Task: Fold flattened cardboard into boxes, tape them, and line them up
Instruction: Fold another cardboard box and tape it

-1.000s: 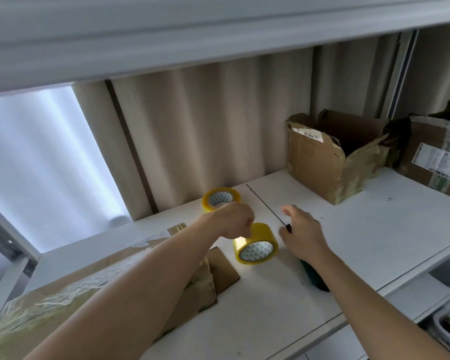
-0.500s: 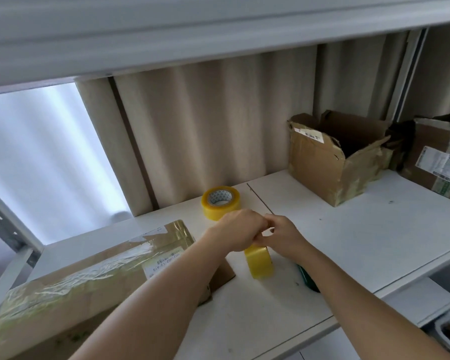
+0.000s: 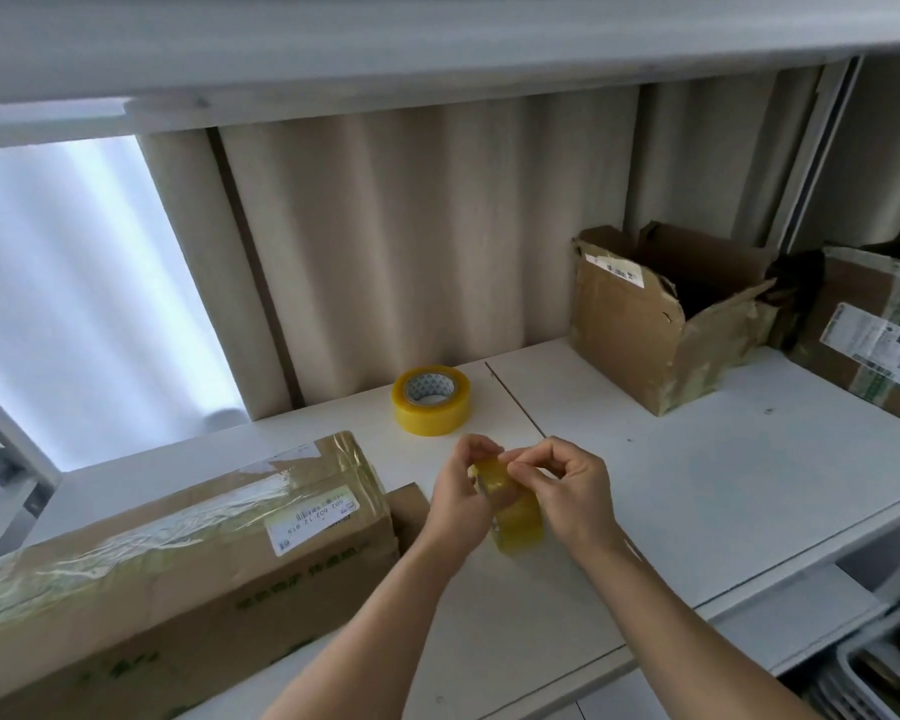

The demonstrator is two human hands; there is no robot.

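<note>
A roll of yellow tape (image 3: 515, 517) is held above the white tabletop (image 3: 697, 485) between two bare hands. The left hand (image 3: 461, 504) is curled round the roll's left side, its grip closed on it. The right hand (image 3: 567, 491) is pinched at the top of the roll with bent fingers. A second tape roll (image 3: 431, 400) is laid flat on the tabletop just behind the hands. A long taped cardboard box (image 3: 178, 558) is seen at the left, close beside the left forearm. An open, torn box (image 3: 666, 314) is set at the back right, with a labelled box (image 3: 874, 335) beside it.
</note>
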